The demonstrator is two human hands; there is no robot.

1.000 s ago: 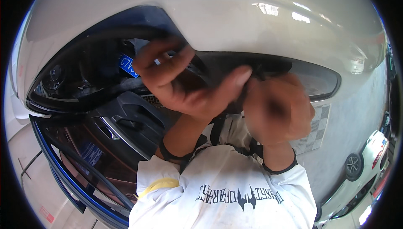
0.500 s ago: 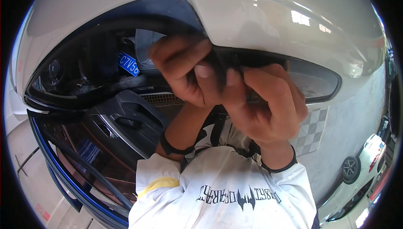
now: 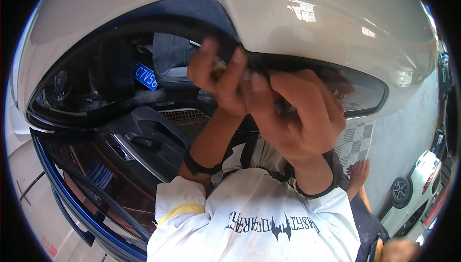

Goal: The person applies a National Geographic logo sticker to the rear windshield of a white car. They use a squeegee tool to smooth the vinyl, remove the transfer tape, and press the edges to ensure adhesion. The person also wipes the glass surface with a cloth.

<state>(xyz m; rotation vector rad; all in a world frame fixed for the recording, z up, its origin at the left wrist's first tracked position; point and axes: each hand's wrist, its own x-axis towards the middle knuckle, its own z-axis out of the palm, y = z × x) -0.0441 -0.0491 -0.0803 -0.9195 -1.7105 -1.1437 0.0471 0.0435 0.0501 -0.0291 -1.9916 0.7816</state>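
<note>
Both my hands are raised together at the dark upright trim (image 3: 254, 62) between the front door opening and the rear side window (image 3: 367, 91) of a light-coloured car. My left hand (image 3: 218, 79) is slightly blurred, its bent fingers apart in front of the trim, with nothing I can make out between them. Right beside it, my right hand (image 3: 305, 118) is closed, thumb and forefinger pinched together at the trim's lower part. What sits in that pinch is dark and hidden by the fingers. The two hands touch or nearly touch near the thumbs.
Below left, the car's door (image 3: 139, 142) stands wide open. Through the opening show a grey seat (image 3: 173, 55), a steering wheel (image 3: 60, 82) and a blue plate (image 3: 145, 76). At the lower right another person's hand (image 3: 358, 171) appears, with a white car (image 3: 418, 185) behind.
My left hand's fingers have loosened from a closed grip and spread apart. My right hand stays nearly in place. Another person has come into view at the lower right.
</note>
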